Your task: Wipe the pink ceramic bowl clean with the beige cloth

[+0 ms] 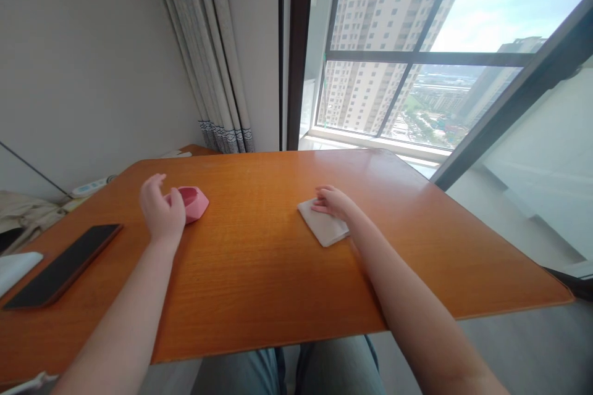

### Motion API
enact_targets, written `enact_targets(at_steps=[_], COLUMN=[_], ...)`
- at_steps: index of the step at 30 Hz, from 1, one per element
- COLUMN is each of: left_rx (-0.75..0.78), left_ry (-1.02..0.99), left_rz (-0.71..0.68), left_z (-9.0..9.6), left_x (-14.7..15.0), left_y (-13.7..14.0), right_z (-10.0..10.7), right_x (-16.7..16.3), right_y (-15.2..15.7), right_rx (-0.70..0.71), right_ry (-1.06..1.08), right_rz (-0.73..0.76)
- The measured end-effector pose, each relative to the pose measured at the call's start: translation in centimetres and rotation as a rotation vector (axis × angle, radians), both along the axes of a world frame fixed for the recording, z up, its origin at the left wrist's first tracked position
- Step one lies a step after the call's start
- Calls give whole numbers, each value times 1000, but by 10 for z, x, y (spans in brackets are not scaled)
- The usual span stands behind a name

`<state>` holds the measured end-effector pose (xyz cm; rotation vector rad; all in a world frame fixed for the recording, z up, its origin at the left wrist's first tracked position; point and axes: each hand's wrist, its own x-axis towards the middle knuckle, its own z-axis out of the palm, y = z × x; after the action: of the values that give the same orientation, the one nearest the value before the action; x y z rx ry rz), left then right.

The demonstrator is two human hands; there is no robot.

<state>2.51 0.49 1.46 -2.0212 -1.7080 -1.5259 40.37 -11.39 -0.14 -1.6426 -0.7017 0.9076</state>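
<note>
A small pink faceted bowl [191,202] sits on the orange wooden surface [259,271], the left hand [160,210] loosely open against it. The right hand [334,202] rests flat, fingers spread, on a folded white cloth [323,225], gripping nothing.

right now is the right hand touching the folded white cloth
Touching. The head view shows the right hand lying flat on the far end of the folded white cloth, fingers pressed on its surface with no gap.

A large window [417,74] at one o'clock shows daylight and towers; grey curtains [213,49] hang at eleven o'clock against a white wall [83,62].
</note>
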Motion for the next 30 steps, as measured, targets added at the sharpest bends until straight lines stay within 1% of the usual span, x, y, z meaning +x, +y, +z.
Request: enact_targets(at_steps=[1,3,4,6,7,8,10,12,14,16,18,20,23,25,26,28,30], left_rx=[-11,-188,-277,-413,-463,-508,-537,-530,-540,-571,-579,-574,-600,-682,-710,-688,-701], left_ry=[-4,54,137,396,502,570,653,696,732,766,793,803,781,750,715,650,631], left_rz=[-142,-494,-682,-1035,-1143,-1180,-1151,-1073,-1002,-922,-824,-691,-437,-315,-285,-286,-266], left_z=[3,4,3,-4,-8,-11,-13,-10,-2,5,8,7,-3,-12,-16,-23,-26], left_x=[17,57,77,114,129,141,155,156,145,127,102,74,24,-12,-30,-64,-91], left_y=[-14,-44,-59,-88,-101,-111,-125,-129,-129,-127,-126,-125,-121,-114,-109,-99,-91], right_z=[-1,0,1,1,1,0,-4,-8,-12,-14,-15,-16,-17,-18,-18,-19,-19], right_x=[-11,-23,-24,-18,-11,-5,8,17,21,20,16,11,2,-2,-4,-6,-7], right_y=[6,13,15,14,12,10,7,5,6,9,12,14,16,17,17,18,18], right_rx=[90,258,341,463,506,533,544,522,497,485,473,456,431,418,410,394,379], right_ry=[171,410,499,564,558,533,476,442,433,424,392,346,303,290,282,265,248], right_rz=[32,4,-32,-121,-157,-187,-234,-270,-290,-284,-245,-198,-142,-110,-93,-67,-46])
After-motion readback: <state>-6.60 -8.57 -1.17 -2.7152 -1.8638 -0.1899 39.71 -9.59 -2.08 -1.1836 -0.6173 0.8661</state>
